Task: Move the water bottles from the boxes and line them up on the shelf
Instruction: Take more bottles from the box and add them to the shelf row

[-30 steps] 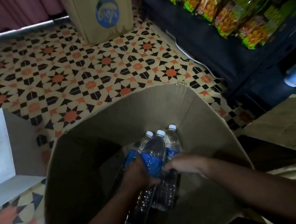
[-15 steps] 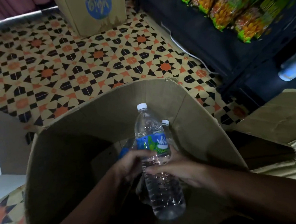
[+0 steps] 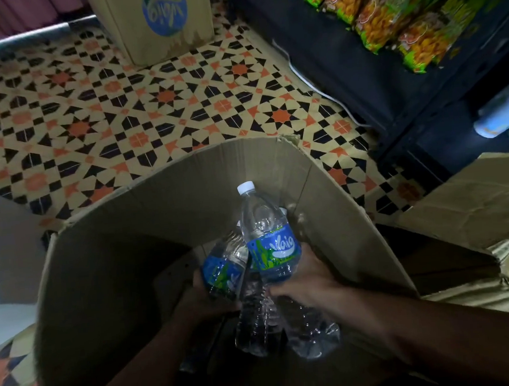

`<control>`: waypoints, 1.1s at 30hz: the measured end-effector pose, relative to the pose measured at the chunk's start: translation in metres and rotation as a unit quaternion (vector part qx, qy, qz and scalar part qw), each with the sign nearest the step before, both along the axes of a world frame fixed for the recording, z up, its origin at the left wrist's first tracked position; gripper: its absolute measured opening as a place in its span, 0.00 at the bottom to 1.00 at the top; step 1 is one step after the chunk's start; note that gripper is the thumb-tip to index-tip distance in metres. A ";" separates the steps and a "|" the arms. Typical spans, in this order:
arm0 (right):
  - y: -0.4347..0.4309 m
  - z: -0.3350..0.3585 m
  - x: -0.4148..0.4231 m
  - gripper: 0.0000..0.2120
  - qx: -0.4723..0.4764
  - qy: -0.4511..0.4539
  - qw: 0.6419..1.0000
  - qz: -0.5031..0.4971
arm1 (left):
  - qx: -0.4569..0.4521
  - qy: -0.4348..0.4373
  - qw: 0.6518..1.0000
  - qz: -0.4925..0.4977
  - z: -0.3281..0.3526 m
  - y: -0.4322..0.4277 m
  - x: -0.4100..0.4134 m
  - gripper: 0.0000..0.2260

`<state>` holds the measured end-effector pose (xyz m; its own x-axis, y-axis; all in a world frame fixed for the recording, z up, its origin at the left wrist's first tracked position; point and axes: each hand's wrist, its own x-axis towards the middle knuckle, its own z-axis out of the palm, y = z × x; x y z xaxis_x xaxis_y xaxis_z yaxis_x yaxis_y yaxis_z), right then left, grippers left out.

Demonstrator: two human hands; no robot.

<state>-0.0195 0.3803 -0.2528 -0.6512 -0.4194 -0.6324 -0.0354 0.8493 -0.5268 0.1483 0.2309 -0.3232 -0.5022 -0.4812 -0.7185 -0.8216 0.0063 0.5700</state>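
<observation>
Gripping capped bottle (image 3: pixel 266 231) in right hand (image 3: pixel 309 285), fingers curled round label; gripping second bottle (image 3: pixel 224 268) in left hand (image 3: pixel 205 303). Both touching, tilted, over open box (image 3: pixel 157 205). Shelf (image 3: pixel 390 87) at right.

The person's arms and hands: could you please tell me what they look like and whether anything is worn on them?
The left forearm and right forearm are bare to the frame edge; no sleeve shows. The left hand and right hand are ungloved, and no watch, ring or bracelet is visible, though the light is dim.
</observation>
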 end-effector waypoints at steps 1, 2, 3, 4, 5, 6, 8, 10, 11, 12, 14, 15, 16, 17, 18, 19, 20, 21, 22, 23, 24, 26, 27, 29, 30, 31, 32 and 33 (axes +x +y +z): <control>0.001 0.001 -0.002 0.46 0.010 -0.002 1.000 0.008 | -0.005 0.000 1.000 0.018 -0.013 0.001 0.003 0.68; 0.002 0.002 -0.005 0.41 0.017 -0.005 1.000 0.015 | -0.012 0.004 0.999 0.032 -0.029 -0.002 0.007 0.65; 0.003 0.001 -0.007 0.36 0.026 -0.007 0.999 0.021 | -0.023 -0.002 0.999 0.032 -0.030 -0.004 0.005 0.63; 0.004 -0.001 -0.009 0.33 0.034 -0.007 0.999 0.027 | -0.038 -0.012 0.999 0.016 -0.030 -0.006 0.003 0.61; 0.004 -0.003 -0.010 0.33 0.039 -0.007 0.999 0.031 | -0.059 -0.028 0.998 -0.007 -0.022 -0.008 0.001 0.56; 0.003 -0.005 -0.010 0.33 0.048 -0.004 0.998 0.042 | -0.086 -0.040 0.995 -0.029 -0.015 -0.009 0.000 0.50; 0.000 -0.010 -0.010 0.37 0.057 -0.003 0.997 0.050 | -0.139 -0.033 0.988 -0.055 -0.006 -0.014 0.000 0.43; -0.003 -0.012 -0.011 0.41 0.059 -0.019 0.997 0.046 | -0.154 -0.026 0.987 -0.047 -0.008 -0.021 0.001 0.45; -0.005 -0.011 -0.012 0.41 0.057 -0.029 0.997 0.048 | -0.143 -0.031 0.988 -0.039 -0.006 -0.022 0.000 0.46; -0.005 -0.013 -0.013 0.40 0.056 -0.041 0.996 0.049 | -0.120 -0.047 0.991 -0.031 -0.008 -0.022 -0.001 0.47; -0.006 -0.014 -0.015 0.42 0.053 -0.062 0.995 0.053 | -0.052 -0.065 0.997 0.001 -0.012 -0.018 -0.006 0.46; -0.006 -0.013 -0.016 0.44 0.055 -0.069 0.995 0.055 | -0.029 -0.055 0.998 0.018 -0.011 -0.015 -0.009 0.45; -0.007 -0.013 -0.016 0.47 0.054 -0.077 0.994 0.056 | -0.010 -0.043 0.998 0.036 -0.012 -0.011 -0.014 0.45; -0.006 -0.013 -0.017 0.49 0.054 -0.085 0.993 0.056 | 0.000 -0.030 0.998 0.050 -0.012 -0.007 -0.017 0.48; -0.006 -0.014 -0.017 0.51 0.054 -0.088 0.993 0.052 | 0.003 -0.025 0.998 0.049 -0.011 -0.005 -0.020 0.51; -0.006 -0.014 -0.018 0.51 0.046 -0.088 0.994 0.048 | -0.009 -0.020 0.999 0.046 -0.012 -0.003 -0.019 0.54; -0.006 -0.016 -0.018 0.50 0.040 -0.088 0.994 0.042 | -0.021 -0.018 0.999 0.044 -0.013 -0.002 -0.018 0.54; -0.005 -0.017 -0.019 0.48 0.035 -0.089 0.995 0.039 | -0.031 -0.015 0.998 0.046 -0.014 -0.001 -0.016 0.54; -0.006 -0.017 -0.018 0.46 0.034 -0.086 0.995 0.039 | -0.033 -0.005 0.998 0.050 -0.018 -0.003 -0.014 0.53; -0.007 -0.018 -0.019 0.46 0.035 -0.083 0.995 0.039 | -0.040 0.004 0.998 0.048 -0.023 -0.006 -0.012 0.54; -0.007 -0.019 -0.018 0.46 0.036 -0.081 0.995 0.035 | -0.044 0.006 0.998 0.051 -0.031 -0.009 -0.010 0.55; -0.007 -0.022 -0.019 0.48 0.038 -0.074 0.996 0.032 | -0.057 -0.002 0.998 0.035 -0.028 -0.012 -0.010 0.47; -0.007 -0.024 -0.019 0.49 0.039 -0.072 0.996 0.032 | -0.068 0.001 0.997 0.035 -0.024 -0.010 -0.010 0.41; -0.006 -0.026 -0.017 0.50 0.040 -0.070 0.996 0.031 | -0.087 0.009 0.995 0.052 -0.020 -0.007 -0.012 0.31; -0.005 -0.030 -0.018 0.50 0.043 -0.069 0.996 0.032 | -0.092 0.008 0.995 0.049 -0.019 -0.007 -0.013 0.28; -0.005 -0.030 -0.017 0.49 0.040 -0.065 0.997 0.031 | -0.091 0.009 0.995 0.041 -0.020 -0.007 -0.014 0.27; -0.004 -0.031 -0.017 0.49 0.038 -0.060 0.997 0.030 | -0.079 0.002 0.996 0.035 -0.018 -0.007 -0.014 0.27; -0.003 -0.029 -0.016 0.48 0.035 -0.056 0.997 0.028 | -0.077 0.003 0.997 0.024 -0.016 -0.007 -0.015 0.30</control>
<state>-0.0359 0.3769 -0.2814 -0.5515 -0.4060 -0.7287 -0.0289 0.8824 -0.4697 0.1337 0.2237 -0.3389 -0.4792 -0.6095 -0.6316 -0.8199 0.0539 0.5700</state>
